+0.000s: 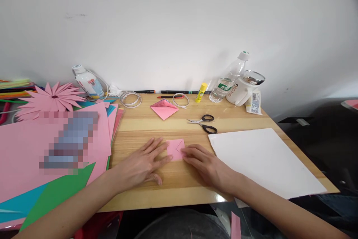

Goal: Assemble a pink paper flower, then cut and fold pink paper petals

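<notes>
Fingers (161,152) of left hand (141,164) and right hand (207,165), flat, unclenched, press one pink fold (176,148); a second fold (163,109) lies beyond.

Left hand (142,164), right hand (205,165) bare; forearms uncovered.

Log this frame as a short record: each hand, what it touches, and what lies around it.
left hand: flat, palm down, fingertips on the small pink paper
right hand: fingers pressing the same paper's right edge
surface: wooden table
behind the paper: scissors, folded pink piece
right side: white sheet
left side: coloured paper stack, paper flower
by the wall: glue stick, water bottle
</notes>
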The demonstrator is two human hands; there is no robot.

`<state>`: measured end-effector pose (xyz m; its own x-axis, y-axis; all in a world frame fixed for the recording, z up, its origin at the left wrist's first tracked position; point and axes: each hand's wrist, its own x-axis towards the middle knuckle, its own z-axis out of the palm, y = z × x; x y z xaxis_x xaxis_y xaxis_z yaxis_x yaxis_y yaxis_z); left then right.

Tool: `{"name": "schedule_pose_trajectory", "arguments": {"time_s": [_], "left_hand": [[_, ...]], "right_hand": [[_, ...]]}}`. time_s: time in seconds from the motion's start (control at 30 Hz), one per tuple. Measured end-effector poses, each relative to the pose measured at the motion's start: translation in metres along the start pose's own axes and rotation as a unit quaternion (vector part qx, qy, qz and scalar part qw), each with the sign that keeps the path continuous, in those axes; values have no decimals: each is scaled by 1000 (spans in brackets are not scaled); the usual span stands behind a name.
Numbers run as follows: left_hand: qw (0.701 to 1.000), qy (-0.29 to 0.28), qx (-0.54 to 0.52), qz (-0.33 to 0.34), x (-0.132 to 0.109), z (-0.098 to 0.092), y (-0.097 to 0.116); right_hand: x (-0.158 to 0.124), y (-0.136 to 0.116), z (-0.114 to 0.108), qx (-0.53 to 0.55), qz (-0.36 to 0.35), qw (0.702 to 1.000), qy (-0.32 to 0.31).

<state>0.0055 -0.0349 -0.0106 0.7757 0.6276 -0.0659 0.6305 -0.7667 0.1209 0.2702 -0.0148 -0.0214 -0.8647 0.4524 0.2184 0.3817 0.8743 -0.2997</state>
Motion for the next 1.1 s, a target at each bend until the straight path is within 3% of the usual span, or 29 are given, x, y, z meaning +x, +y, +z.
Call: {"name": "schedule_pose_trajectory", "arguments": {"time_s": [0.13, 0.33, 0.57, 0.7, 0.9, 1.1], "left_hand": [[1000, 4, -24, -4, -1, 1, -1], [998, -15, -56, -4, 0, -4, -3], [995, 26, -100, 8, -5, -6, -4], [991, 72, -113, -1, -6, -3, -1], [976, 194, -88, -33, 0, -1, 17], [987, 155, -8, -33, 8, 6, 19]], "right_hand": [[5, 11, 1, -2, 13, 1000, 7], [13, 21, -5, -24, -14, 999, -43], [14, 20, -3, -37, -29, 999, -6], [14, 18, -3, -38, -18, 999, -11], [15, 9, -7, -62, 1, 998, -14], [18, -10, -7, -80, 34, 995, -58]]}}
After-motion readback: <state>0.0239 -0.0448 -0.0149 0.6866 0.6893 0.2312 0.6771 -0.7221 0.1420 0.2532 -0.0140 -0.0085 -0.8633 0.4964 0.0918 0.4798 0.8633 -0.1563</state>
